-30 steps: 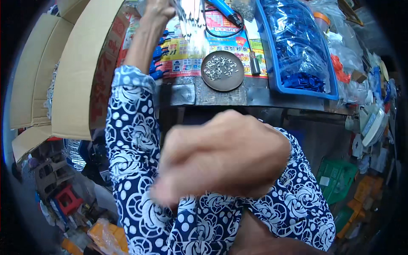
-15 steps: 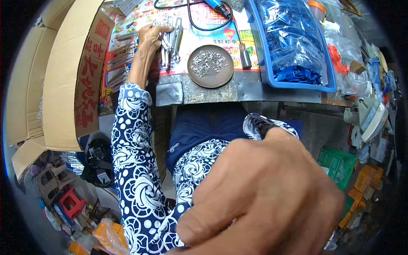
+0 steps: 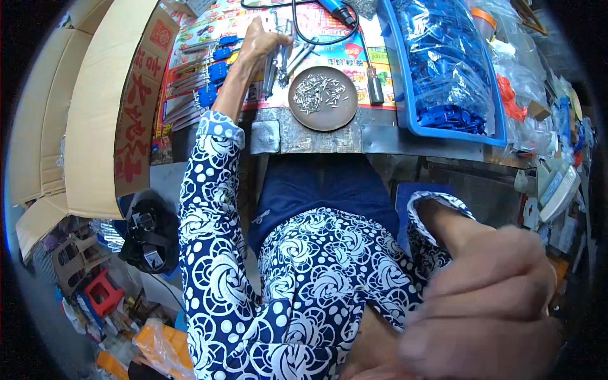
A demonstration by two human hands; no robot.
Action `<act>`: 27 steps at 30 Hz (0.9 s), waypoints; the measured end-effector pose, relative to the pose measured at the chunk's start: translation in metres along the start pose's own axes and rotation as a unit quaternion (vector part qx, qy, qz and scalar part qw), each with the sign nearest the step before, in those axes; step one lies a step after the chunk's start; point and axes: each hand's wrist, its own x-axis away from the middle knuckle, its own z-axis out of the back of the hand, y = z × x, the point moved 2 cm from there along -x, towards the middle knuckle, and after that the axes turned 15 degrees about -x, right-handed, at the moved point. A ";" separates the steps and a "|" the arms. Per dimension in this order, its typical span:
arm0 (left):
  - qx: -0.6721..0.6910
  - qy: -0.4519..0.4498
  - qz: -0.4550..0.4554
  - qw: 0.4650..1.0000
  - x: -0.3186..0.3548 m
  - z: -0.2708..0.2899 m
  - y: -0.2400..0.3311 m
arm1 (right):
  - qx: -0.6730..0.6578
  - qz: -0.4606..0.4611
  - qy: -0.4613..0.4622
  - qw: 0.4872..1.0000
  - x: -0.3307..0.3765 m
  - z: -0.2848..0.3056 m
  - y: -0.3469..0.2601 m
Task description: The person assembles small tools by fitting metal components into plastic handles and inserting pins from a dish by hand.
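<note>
My left hand [image 3: 258,39] reaches out to the far side of the table, its fingers closed over a bunch of thin metal pieces [image 3: 278,60] lying on the printed sheet. Just to its right is a round brown dish [image 3: 342,117] with several small metal bits in it. Blue-handled tools [image 3: 212,68] lie in a row left of the wrist. My right hand [image 3: 487,304] is raised close to the camera at the lower right. It is blurred, its fingers are curled, and nothing shows in it.
A blue tray [image 3: 405,95] filled with bagged blue plastic parts stands right of the dish. A dark-handled tool [image 3: 375,85] lies between them. A black cable and a blue tool [image 3: 335,9] are at the back. Cardboard boxes [image 3: 107,107] stand to the left, with clutter on the floor below them.
My right hand has dropped from the middle of the picture to the lower right. My left hand stays at the metal pieces while the view shifts down.
</note>
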 end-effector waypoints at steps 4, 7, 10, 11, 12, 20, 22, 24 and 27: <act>-0.121 0.054 0.015 0.991 0.015 0.021 -0.015 | 0.064 -0.058 0.000 0.996 0.010 -0.004 -0.017; -0.087 0.035 0.052 0.994 0.019 0.021 -0.013 | -0.079 -0.013 -0.078 0.994 0.006 0.004 0.015; -0.101 0.042 0.025 0.994 0.016 0.026 -0.017 | -0.011 0.208 -0.043 0.977 0.026 0.010 0.040; -0.101 0.041 0.023 0.994 0.017 0.025 -0.012 | 0.014 0.278 -0.029 0.960 0.031 0.010 0.044; -0.113 0.041 0.018 0.993 0.019 0.021 -0.007 | 0.040 0.346 -0.015 0.937 0.035 0.010 0.045; -0.207 0.086 -0.013 0.974 0.028 0.033 -0.010 | 0.091 0.237 0.117 0.960 0.030 -0.010 0.049; -0.244 0.097 -0.052 0.964 0.027 0.033 -0.012 | 0.127 0.216 0.119 0.961 0.033 -0.016 0.058; -0.235 0.087 -0.043 0.967 0.027 0.030 -0.010 | 0.111 0.216 0.110 0.964 0.033 -0.018 0.069; -0.237 0.092 -0.031 0.966 0.030 0.032 -0.014 | 0.077 0.186 0.099 0.975 0.034 -0.016 0.063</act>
